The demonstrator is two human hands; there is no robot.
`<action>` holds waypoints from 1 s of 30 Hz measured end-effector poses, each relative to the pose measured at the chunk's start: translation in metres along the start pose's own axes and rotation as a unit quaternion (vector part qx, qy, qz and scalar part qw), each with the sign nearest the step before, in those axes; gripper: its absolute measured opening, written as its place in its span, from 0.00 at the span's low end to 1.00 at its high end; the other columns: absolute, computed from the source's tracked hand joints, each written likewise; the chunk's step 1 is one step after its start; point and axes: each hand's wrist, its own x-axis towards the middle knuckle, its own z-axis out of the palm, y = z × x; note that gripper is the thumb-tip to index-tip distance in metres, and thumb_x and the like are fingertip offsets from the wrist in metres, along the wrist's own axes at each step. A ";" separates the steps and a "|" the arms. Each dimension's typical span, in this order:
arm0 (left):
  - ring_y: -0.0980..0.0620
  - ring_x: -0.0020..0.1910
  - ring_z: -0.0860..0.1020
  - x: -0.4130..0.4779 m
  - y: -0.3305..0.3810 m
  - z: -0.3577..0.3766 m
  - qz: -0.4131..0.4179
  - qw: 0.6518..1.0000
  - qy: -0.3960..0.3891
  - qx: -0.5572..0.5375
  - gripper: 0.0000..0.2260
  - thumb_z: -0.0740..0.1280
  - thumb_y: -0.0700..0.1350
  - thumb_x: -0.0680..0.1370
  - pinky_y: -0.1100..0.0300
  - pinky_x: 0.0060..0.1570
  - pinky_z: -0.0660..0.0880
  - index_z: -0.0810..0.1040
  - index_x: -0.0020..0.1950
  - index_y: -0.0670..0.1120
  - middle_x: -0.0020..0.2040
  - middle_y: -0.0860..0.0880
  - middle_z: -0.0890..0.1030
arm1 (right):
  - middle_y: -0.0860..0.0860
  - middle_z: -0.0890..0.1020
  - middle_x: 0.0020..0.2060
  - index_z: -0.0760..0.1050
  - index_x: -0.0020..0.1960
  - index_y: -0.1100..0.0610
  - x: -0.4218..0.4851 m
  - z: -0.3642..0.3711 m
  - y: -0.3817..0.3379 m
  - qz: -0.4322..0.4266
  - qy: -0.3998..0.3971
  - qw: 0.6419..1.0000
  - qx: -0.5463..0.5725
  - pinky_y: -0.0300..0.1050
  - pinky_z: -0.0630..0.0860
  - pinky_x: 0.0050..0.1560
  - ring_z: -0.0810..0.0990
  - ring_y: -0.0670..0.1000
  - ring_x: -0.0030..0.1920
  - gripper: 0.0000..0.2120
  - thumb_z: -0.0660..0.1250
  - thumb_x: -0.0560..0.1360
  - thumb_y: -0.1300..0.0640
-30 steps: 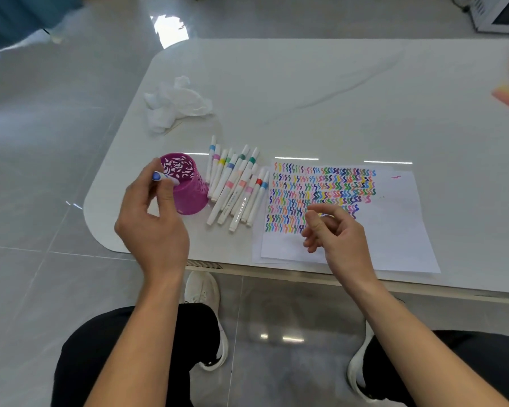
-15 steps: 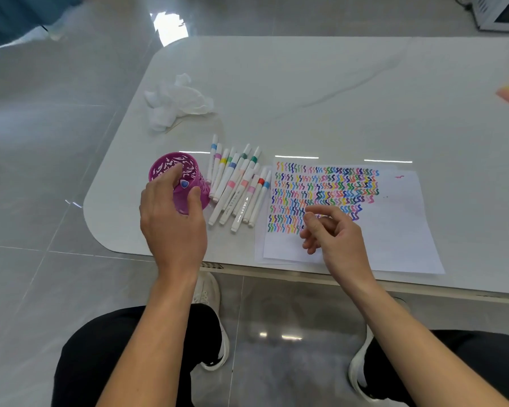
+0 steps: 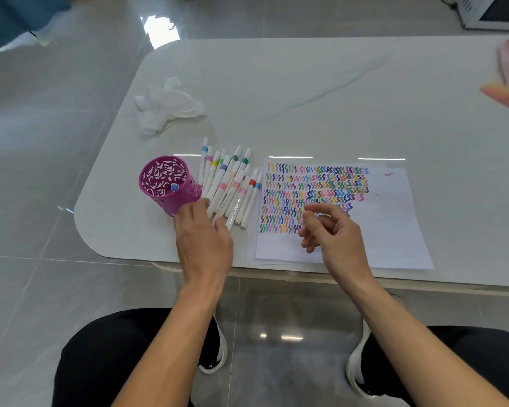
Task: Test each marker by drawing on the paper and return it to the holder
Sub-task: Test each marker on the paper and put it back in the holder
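**Marker test: one returned, the rest still out**

Front edge: left hand [image 3: 203, 239], fingers relaxed, empty, touching the loose markers [image 3: 229, 189]. Right hand [image 3: 332, 233], loosely curled, empty, over the paper [image 3: 394, 230]. Front-left corner: holder [image 3: 168, 183] with one blue marker [image 3: 174, 188] inside. Probably over a dozen left.

The left hand [image 3: 203, 239] is holding its fingers stretched forward, palm down. The right hand [image 3: 332, 233] is hovering near it, fingers loosely curled, thumb above them, gripping nothing.
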 end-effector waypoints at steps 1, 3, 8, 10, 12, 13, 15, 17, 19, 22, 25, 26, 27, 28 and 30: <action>0.44 0.61 0.73 0.000 -0.002 0.001 -0.001 1.000 -0.004 0.020 0.16 0.69 0.40 0.79 0.52 0.57 0.73 0.75 0.66 0.41 0.60 0.42 0.77 | 0.55 0.85 0.35 0.80 0.57 0.56 0.000 0.000 0.000 -0.001 0.000 1.000 -0.001 0.44 0.80 0.35 0.82 0.51 0.33 0.06 0.69 0.82 0.57; 0.42 0.61 0.73 0.001 -0.003 0.002 -0.009 0.999 -0.012 0.043 0.16 0.68 0.40 0.79 0.50 0.57 0.73 0.74 0.67 0.41 0.61 0.41 0.77 | 0.54 0.85 0.35 0.80 0.57 0.56 0.001 -0.001 0.000 0.000 0.000 1.000 -0.002 0.44 0.80 0.35 0.82 0.51 0.33 0.06 0.69 0.82 0.57; 0.41 0.58 0.77 0.007 -0.007 0.002 -0.056 0.997 -0.042 0.030 0.14 0.66 0.42 0.81 0.48 0.57 0.72 0.76 0.66 0.41 0.59 0.41 0.79 | 0.54 0.85 0.35 0.80 0.57 0.56 0.001 -0.001 0.000 0.000 0.001 1.000 0.001 0.44 0.80 0.35 0.81 0.51 0.33 0.06 0.69 0.82 0.57; 0.42 0.57 0.78 0.008 -0.008 0.000 -0.056 0.997 -0.042 0.028 0.14 0.66 0.42 0.82 0.50 0.57 0.73 0.78 0.67 0.42 0.59 0.43 0.79 | 0.54 0.85 0.34 0.80 0.57 0.56 0.001 -0.002 0.000 0.000 0.001 1.000 0.002 0.44 0.80 0.35 0.81 0.51 0.33 0.06 0.69 0.82 0.57; 0.44 0.55 0.78 0.008 -0.006 -0.002 -0.059 0.998 -0.033 0.019 0.13 0.65 0.42 0.82 0.52 0.56 0.72 0.79 0.66 0.43 0.59 0.43 0.79 | 0.54 0.84 0.34 0.80 0.57 0.56 0.001 -0.002 -0.001 0.001 0.001 1.000 0.004 0.44 0.80 0.35 0.81 0.51 0.32 0.06 0.69 0.82 0.57; 0.45 0.54 0.77 0.008 -0.003 -0.003 -0.062 0.998 -0.026 0.007 0.13 0.65 0.43 0.82 0.54 0.55 0.71 0.80 0.66 0.43 0.58 0.44 0.79 | 0.53 0.84 0.34 0.80 0.57 0.56 0.001 -0.002 -0.001 0.001 0.001 1.000 0.005 0.44 0.79 0.35 0.81 0.51 0.32 0.05 0.69 0.82 0.57; 0.50 0.50 0.76 0.006 0.003 -0.006 -0.069 0.997 -0.017 -0.028 0.12 0.66 0.44 0.82 0.58 0.54 0.70 0.81 0.64 0.44 0.57 0.45 0.79 | 0.53 0.84 0.34 0.80 0.57 0.56 0.000 -0.003 -0.002 0.002 0.001 1.000 0.005 0.43 0.79 0.34 0.81 0.50 0.32 0.05 0.69 0.82 0.58; 0.53 0.47 0.78 0.004 0.010 -0.008 -0.082 0.993 -0.024 -0.087 0.11 0.67 0.45 0.81 0.60 0.52 0.74 0.82 0.62 0.45 0.55 0.48 0.81 | 0.53 0.84 0.34 0.80 0.56 0.56 0.000 -0.003 -0.002 0.002 0.001 1.000 0.003 0.43 0.79 0.34 0.81 0.50 0.32 0.05 0.69 0.82 0.58; 0.58 0.44 0.79 -0.001 0.020 -0.008 -0.105 0.980 -0.054 -0.160 0.10 0.69 0.46 0.81 0.65 0.47 0.75 0.83 0.61 0.47 0.50 0.52 0.83 | 0.52 0.84 0.34 0.81 0.55 0.55 -0.001 -0.004 -0.002 0.000 -0.002 1.000 -0.004 0.43 0.79 0.35 0.81 0.50 0.33 0.04 0.68 0.82 0.58; 0.54 0.43 0.82 -0.013 0.031 0.002 -0.125 0.957 -0.116 -0.237 0.10 0.71 0.48 0.79 0.59 0.48 0.80 0.84 0.60 0.48 0.45 0.53 0.85 | 0.52 0.85 0.35 0.83 0.55 0.55 -0.002 -0.008 -0.004 -0.003 -0.003 1.000 -0.015 0.42 0.79 0.35 0.81 0.49 0.33 0.05 0.68 0.82 0.58; 0.55 0.36 0.78 -0.031 0.044 0.015 -0.128 0.935 -0.189 -0.273 0.09 0.72 0.47 0.78 0.56 0.45 0.79 0.86 0.56 0.47 0.42 0.53 0.86 | 0.54 0.85 0.37 0.83 0.57 0.56 -0.002 -0.012 -0.006 -0.004 0.000 1.000 -0.018 0.42 0.78 0.35 0.80 0.49 0.33 0.07 0.68 0.82 0.57; 0.56 0.35 0.77 -0.038 0.048 0.018 -0.125 0.928 -0.210 -0.282 0.08 0.73 0.47 0.78 0.56 0.44 0.79 0.86 0.55 0.48 0.42 0.53 0.86 | 0.54 0.85 0.37 0.83 0.57 0.56 -0.002 -0.014 -0.006 -0.004 0.000 1.000 -0.022 0.42 0.78 0.35 0.80 0.49 0.33 0.08 0.68 0.82 0.55; 0.57 0.34 0.77 -0.044 0.053 0.021 -0.119 0.920 -0.232 -0.293 0.07 0.73 0.46 0.77 0.56 0.44 0.79 0.87 0.54 0.49 0.41 0.54 0.86 | 0.52 0.85 0.37 0.83 0.57 0.55 -0.002 -0.017 -0.006 -0.002 0.000 1.000 -0.026 0.42 0.78 0.35 0.79 0.48 0.33 0.08 0.68 0.82 0.53; 0.57 0.35 0.77 -0.050 0.058 0.022 -0.109 0.913 -0.252 -0.302 0.06 0.73 0.46 0.77 0.56 0.43 0.78 0.87 0.52 0.50 0.40 0.55 0.86 | 0.50 0.84 0.37 0.83 0.57 0.55 -0.003 -0.019 -0.007 -0.001 0.002 1.000 -0.031 0.42 0.77 0.36 0.79 0.48 0.33 0.09 0.68 0.82 0.52; 0.58 0.35 0.77 -0.058 0.068 0.024 -0.084 0.906 -0.278 -0.309 0.04 0.73 0.46 0.77 0.58 0.42 0.77 0.87 0.48 0.53 0.38 0.58 0.85 | 0.48 0.83 0.35 0.83 0.54 0.57 -0.005 -0.025 -0.010 -0.003 0.009 0.999 -0.036 0.40 0.77 0.36 0.78 0.46 0.33 0.12 0.67 0.82 0.49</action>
